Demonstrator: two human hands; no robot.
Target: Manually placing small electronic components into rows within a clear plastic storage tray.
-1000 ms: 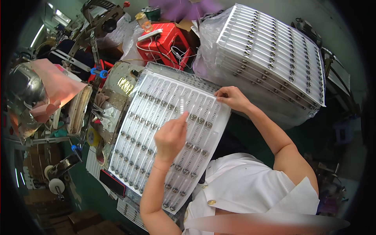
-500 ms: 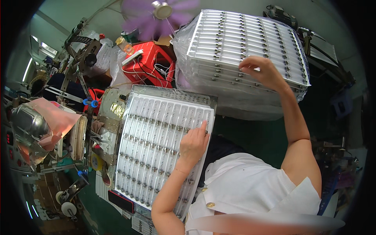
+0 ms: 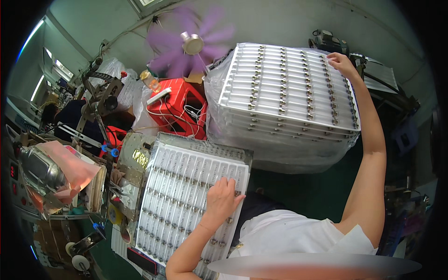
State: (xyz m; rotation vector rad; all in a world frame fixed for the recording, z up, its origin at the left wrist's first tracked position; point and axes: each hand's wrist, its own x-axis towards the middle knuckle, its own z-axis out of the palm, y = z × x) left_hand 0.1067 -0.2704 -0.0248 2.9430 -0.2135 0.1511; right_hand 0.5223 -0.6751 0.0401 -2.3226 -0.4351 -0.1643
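Observation:
A white moulded tray (image 3: 179, 186) filled with rows of small glass tubes with metal ends lies in front of me. My left hand (image 3: 221, 200) rests flat on its right part, fingers spread over the tubes. To the right stands a tall stack of like trays (image 3: 284, 93) wrapped in clear plastic. My right hand (image 3: 342, 63) reaches far out and touches the top tray's far right edge, fingers bent on the rim.
A red plastic stool (image 3: 179, 114) with white cables stands behind the tray. A purple fan (image 3: 191, 42) spins above it. A machine with metal parts and a pink bag (image 3: 60, 170) fills the left side. The floor (image 3: 298, 186) is green.
My right hand left the near tray and reached up to the far edge of the wrapped stack. My left hand slid to the tray's right side and lies flat.

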